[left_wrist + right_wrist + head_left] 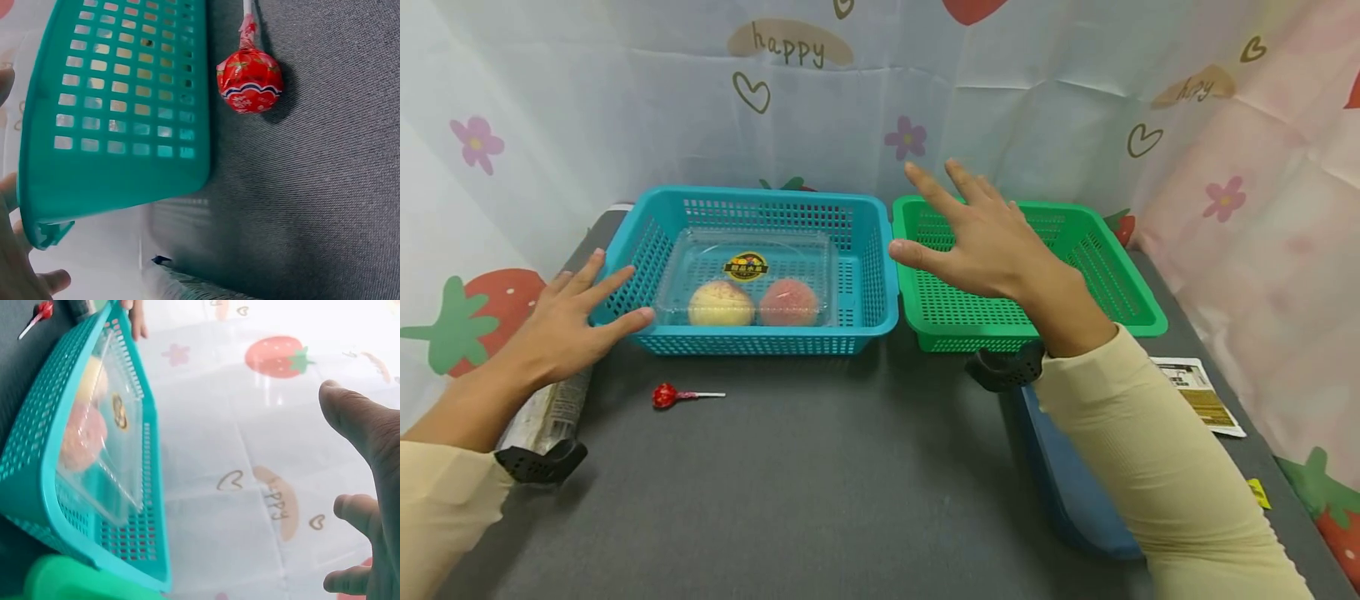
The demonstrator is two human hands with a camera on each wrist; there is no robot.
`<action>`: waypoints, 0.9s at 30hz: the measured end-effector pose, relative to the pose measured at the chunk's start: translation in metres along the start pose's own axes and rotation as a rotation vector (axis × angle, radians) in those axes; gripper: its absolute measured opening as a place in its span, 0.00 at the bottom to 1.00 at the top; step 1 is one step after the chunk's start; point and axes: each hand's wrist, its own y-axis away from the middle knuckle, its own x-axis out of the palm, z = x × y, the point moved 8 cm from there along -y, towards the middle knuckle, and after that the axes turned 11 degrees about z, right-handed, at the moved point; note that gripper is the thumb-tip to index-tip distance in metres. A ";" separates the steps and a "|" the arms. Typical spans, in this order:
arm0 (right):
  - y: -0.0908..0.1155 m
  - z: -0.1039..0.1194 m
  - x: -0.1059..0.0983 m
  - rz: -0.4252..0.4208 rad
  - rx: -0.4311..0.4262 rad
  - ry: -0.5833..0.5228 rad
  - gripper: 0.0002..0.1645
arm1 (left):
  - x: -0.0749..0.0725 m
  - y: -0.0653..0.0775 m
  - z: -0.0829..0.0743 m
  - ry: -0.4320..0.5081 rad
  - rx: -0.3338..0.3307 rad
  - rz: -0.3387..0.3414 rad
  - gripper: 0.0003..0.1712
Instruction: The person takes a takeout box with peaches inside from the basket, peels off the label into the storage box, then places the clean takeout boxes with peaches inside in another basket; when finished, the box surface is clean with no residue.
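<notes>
My left hand (568,325) is spread at the left end of the blue basket (760,340), fingers straight; whether it touches the rim I cannot tell. Inside that basket lies a clear plastic box (700,258) with a round label, holding a yellowish peach (721,305) and a pink peach (789,303). My right hand (988,246), fingers spread and holding nothing, hovers above the green basket (1108,258). A red-wrapped lollipop (665,396) lies on the grey table in front of the blue basket, and shows closer in the left wrist view (250,84).
Under my right forearm sits a blue bin (1075,483), partly hidden. A white and brown packet (1198,396) and a small yellow item (1258,493) lie at the right. A clear-wrapped package (561,408) is beneath my left wrist. A printed curtain (1037,117) hangs behind the baskets.
</notes>
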 end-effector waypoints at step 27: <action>-0.060 0.034 0.051 0.019 -0.093 -0.327 0.47 | 0.007 0.001 0.008 -0.083 -0.017 -0.161 0.45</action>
